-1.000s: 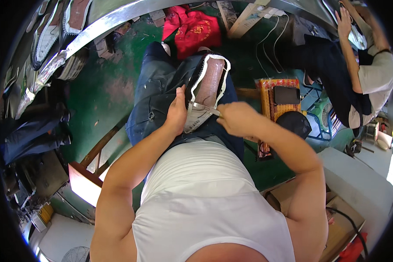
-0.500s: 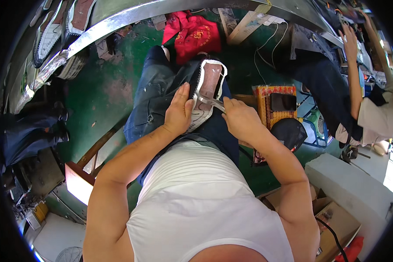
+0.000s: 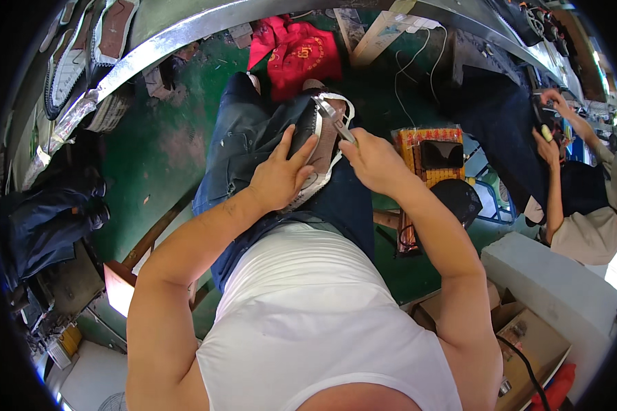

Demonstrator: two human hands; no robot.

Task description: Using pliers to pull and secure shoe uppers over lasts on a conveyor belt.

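An unfinished shoe (image 3: 328, 147) lies sole side up across my lap, with a brown insole, a dark upper and a white stitched edge. My right hand (image 3: 376, 159) is closed round the handle of a silver metal hammer (image 3: 341, 128). The hammer's head is over the far left edge of the shoe. My left hand (image 3: 282, 171) rests along the shoe's near left side with its fingers spread, the fingertips touching the edge. The part of the shoe under that hand is hidden.
Several similar shoes (image 3: 113, 31) lie on the metal bench (image 3: 178, 51) at the far left. A red cloth (image 3: 298, 58) is on the floor beyond my feet. To my right stand a beaded seat (image 3: 408, 147) with a phone (image 3: 441, 155) and a dark cap (image 3: 454, 203). A co-worker (image 3: 586, 226) sits farther right.
The hammer has moved away from me, from the shoe's middle to its far left edge. My left hand's fingers have spread apart. The co-worker's arms have shifted.
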